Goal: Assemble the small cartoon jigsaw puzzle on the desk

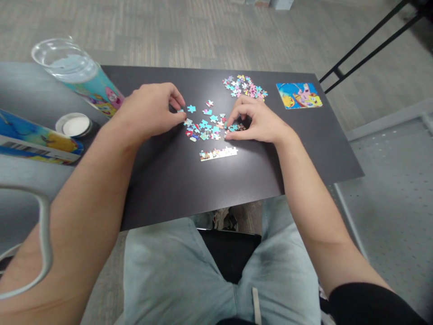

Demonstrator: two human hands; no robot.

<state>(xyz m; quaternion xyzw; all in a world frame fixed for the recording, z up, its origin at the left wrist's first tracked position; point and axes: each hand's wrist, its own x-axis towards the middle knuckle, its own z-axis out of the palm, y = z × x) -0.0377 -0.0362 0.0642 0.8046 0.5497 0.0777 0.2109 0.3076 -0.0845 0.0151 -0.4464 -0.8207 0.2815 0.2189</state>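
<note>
Head cam: dark table [169,189], jigsaw bits all over the middle of it, and two bare hands working from either side. Main thing is the loose pile of puzzle pieces [204,124], mostly blue, sitting right between the hands. Just below it, on the near side, is a joined strip [219,154] of pieces, lying flat with a straight lower edge.

Left hand [152,108] is at the pile's left edge, fingers curled and thumb out toward them. There's a small blue bit right by the fingertips, but I can't tell if it's pinched or just lying there. Right hand [259,119] is over the pile's right side, thumb and fingers spread a bit with pieces under them; can't tell if it's got hold of one either.

Beyond the right hand there's a second pile [241,85], pinker, with a cartoon picture card [299,95] to its right. Over on the left: a clear tube [76,72] with a cartoon label, and a round white lid [76,125].
</note>
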